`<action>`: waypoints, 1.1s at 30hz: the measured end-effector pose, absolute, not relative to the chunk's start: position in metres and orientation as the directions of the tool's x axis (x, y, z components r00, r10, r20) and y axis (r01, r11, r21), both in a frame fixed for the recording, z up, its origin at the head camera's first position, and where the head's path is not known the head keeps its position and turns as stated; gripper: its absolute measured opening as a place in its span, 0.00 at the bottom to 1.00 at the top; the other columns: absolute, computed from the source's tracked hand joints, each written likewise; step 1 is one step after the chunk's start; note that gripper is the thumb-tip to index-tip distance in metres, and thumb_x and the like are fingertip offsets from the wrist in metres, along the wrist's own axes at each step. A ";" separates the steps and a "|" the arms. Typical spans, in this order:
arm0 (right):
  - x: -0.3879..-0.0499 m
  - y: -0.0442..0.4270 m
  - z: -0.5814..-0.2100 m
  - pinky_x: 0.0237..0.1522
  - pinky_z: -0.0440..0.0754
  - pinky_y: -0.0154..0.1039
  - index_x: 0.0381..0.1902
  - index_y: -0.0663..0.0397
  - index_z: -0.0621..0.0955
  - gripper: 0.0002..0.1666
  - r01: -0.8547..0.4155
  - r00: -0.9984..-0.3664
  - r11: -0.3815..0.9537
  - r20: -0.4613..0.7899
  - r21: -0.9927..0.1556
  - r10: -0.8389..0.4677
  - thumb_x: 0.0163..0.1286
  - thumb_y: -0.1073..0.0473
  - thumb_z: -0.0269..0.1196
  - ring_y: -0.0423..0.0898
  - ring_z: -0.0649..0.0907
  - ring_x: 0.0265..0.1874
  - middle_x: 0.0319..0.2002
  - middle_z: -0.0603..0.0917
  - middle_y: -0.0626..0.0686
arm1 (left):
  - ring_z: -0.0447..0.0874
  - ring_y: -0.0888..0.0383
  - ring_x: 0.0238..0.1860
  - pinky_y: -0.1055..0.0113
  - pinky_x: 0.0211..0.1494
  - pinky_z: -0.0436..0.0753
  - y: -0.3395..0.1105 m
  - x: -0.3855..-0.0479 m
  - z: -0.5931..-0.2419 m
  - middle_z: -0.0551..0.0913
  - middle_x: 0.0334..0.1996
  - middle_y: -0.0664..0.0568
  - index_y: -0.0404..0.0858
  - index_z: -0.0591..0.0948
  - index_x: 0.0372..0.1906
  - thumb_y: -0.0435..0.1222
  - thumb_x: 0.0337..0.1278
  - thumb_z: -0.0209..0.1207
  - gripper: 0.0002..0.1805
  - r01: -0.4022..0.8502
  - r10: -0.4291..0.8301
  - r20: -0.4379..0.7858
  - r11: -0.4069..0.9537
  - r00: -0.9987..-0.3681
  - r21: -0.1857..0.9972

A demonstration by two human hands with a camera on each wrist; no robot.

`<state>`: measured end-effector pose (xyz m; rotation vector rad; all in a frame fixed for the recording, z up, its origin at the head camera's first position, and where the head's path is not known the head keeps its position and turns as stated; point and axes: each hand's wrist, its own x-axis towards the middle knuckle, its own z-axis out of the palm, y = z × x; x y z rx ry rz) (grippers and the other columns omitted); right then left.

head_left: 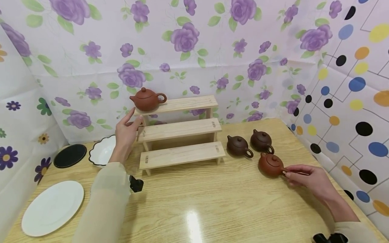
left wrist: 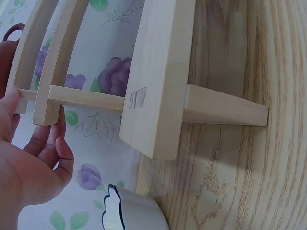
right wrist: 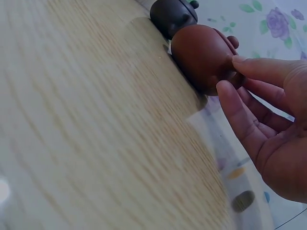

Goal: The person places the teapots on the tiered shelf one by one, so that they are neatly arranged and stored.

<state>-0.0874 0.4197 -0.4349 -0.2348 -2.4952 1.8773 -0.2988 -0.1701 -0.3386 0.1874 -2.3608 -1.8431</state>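
A three-tier wooden stand (head_left: 182, 155) stands on the table, a reddish-brown teapot (head_left: 147, 100) on the left end of its top tier. At that end my left hand (head_left: 126, 133) holds the stand's upper frame, thumb on one side and curled fingers partly hidden behind the wood. On the right, my right hand (head_left: 310, 179) pinches the handle of a second reddish-brown teapot (head_left: 269, 165) between thumb and index finger. Whether this teapot touches the tabletop is hard to tell. Two dark brown teapots, one nearer the stand (head_left: 237, 146) and one farther right (head_left: 261, 140), sit just behind it.
Left of the stand are a white scalloped bowl (head_left: 102, 152) with a dark rim, a black round plate (head_left: 70, 156) and a white oval plate (head_left: 53, 208). Flower-patterned cloth (head_left: 100, 67) hangs behind, and dotted cloth (head_left: 346, 101) borders the right side.
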 end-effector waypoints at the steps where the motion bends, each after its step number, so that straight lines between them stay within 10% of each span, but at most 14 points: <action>1: -0.087 0.419 -0.435 0.39 0.90 0.39 0.54 0.66 0.88 0.18 0.113 -0.989 0.273 -0.082 -0.955 0.125 0.68 0.64 0.74 0.40 0.92 0.37 0.42 0.93 0.41 | 0.84 0.59 0.52 0.70 0.51 0.78 -0.170 -0.299 -0.339 0.82 0.52 0.56 0.69 0.68 0.79 0.58 0.72 0.61 0.33 -0.011 -0.184 0.034 0.239 -0.982 0.971; 8: -0.084 0.412 -0.433 0.42 0.90 0.39 0.56 0.73 0.85 0.23 0.111 -0.988 0.324 -0.070 -0.940 0.137 0.69 0.62 0.74 0.40 0.92 0.38 0.42 0.93 0.41 | 0.83 0.55 0.59 0.67 0.57 0.79 -0.169 -0.299 -0.339 0.81 0.60 0.50 0.70 0.67 0.79 0.59 0.72 0.60 0.34 -0.025 -0.184 0.019 0.236 -0.983 0.971; 18: -0.083 0.413 -0.435 0.42 0.89 0.35 0.58 0.70 0.86 0.27 0.164 -0.977 0.401 -0.091 -0.901 0.195 0.72 0.53 0.73 0.36 0.92 0.39 0.41 0.93 0.40 | 0.82 0.64 0.47 0.68 0.48 0.79 -0.169 -0.299 -0.338 0.81 0.47 0.60 0.68 0.68 0.79 0.58 0.72 0.62 0.34 -0.021 -0.190 0.026 0.238 -0.981 0.971; 33: -0.081 0.417 -0.439 0.45 0.89 0.35 0.54 0.69 0.88 0.17 0.116 -0.977 0.174 -0.081 -0.978 0.195 0.73 0.62 0.71 0.38 0.92 0.41 0.40 0.93 0.42 | 0.81 0.67 0.48 0.73 0.49 0.78 -0.169 -0.300 -0.340 0.82 0.54 0.55 0.69 0.67 0.79 0.58 0.72 0.61 0.34 -0.017 -0.194 0.034 0.253 -0.980 0.967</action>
